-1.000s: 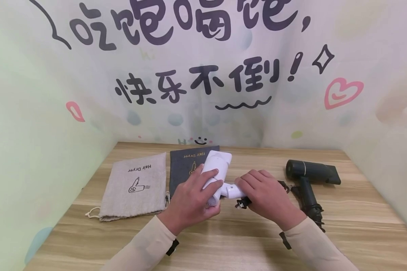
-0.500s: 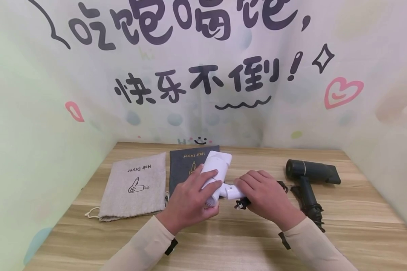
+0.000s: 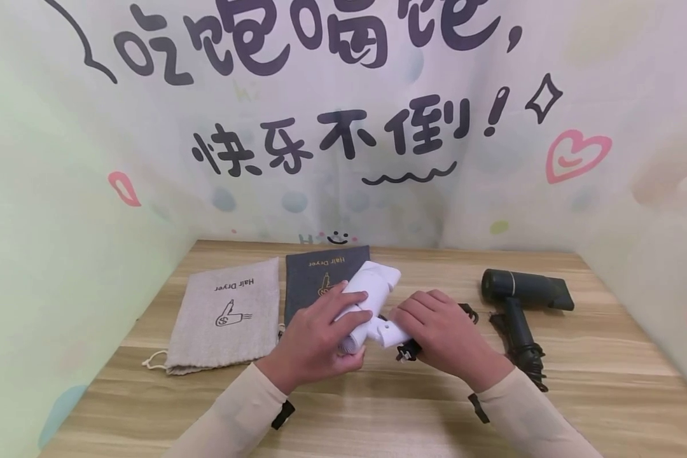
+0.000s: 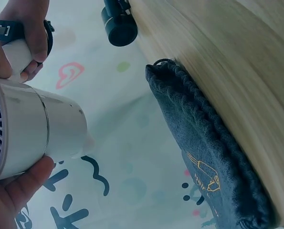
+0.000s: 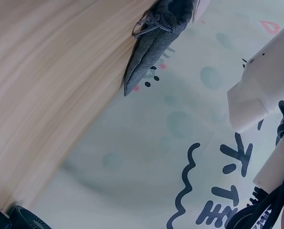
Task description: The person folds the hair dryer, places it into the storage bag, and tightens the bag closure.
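Note:
Between both hands, a white hair dryer (image 3: 378, 280) is held over the table, its barrel slanting away to the upper right. The left hand (image 3: 315, 334) grips the barrel; in the left wrist view, fingers and thumb curl round the white barrel (image 4: 63, 126) near its ridged rear vent. The right hand (image 3: 443, 334) holds the handle (image 3: 390, 333), together with the bundled black cord (image 5: 282, 191) seen in the right wrist view. A black plug (image 3: 406, 351) pokes out below the right hand. Part of the handle is hidden under that hand.
A dark grey drawstring pouch (image 3: 303, 270) lies partly behind the white dryer. Left of it lies a beige pouch (image 3: 206, 343). On the right rests a black hair dryer (image 3: 529, 291) with its cord wrapped. A printed cloth (image 3: 332, 203) rises behind the wooden table (image 3: 389, 413).
The white hair dryer has turned slightly, its nozzle swinging right and a little nearer. Both hands have shifted slightly left, keeping their grips. The pouches and black dryer stay put.

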Demonstrator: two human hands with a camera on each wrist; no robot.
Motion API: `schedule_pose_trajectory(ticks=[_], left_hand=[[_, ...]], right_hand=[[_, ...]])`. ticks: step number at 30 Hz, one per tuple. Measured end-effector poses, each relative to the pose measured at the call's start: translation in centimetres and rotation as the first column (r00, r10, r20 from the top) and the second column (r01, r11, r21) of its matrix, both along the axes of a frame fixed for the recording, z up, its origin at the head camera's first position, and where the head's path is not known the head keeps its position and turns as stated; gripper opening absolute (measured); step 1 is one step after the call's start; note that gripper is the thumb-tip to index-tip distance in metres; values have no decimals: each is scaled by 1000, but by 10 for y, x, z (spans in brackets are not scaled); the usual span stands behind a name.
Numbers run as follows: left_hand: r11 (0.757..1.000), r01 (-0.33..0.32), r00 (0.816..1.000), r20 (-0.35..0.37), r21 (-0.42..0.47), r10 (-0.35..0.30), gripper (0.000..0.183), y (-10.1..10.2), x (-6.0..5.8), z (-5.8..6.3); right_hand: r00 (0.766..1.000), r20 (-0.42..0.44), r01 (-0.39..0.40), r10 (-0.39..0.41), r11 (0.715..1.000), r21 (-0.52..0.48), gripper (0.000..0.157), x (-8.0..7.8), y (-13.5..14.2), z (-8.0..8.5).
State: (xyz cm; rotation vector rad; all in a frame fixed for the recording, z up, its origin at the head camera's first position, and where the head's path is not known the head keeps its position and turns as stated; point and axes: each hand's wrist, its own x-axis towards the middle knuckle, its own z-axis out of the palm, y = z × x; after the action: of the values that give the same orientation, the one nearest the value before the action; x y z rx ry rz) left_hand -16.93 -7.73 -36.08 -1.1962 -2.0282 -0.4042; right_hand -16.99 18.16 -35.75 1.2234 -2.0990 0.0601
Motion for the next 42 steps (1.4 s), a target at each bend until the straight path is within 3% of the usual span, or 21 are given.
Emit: schedule_pose_trajectory(ticks=[13, 42], left_hand=[[999, 35, 998, -47, 20, -34, 45, -4, 2, 1], [991, 124, 991, -57, 46, -121, 42, -7, 4, 7]], right_hand=[[1000, -13, -9, 9, 1000, 0, 55, 2, -5, 0], [999, -31, -41, 41, 999, -9, 50, 10, -8, 2]])
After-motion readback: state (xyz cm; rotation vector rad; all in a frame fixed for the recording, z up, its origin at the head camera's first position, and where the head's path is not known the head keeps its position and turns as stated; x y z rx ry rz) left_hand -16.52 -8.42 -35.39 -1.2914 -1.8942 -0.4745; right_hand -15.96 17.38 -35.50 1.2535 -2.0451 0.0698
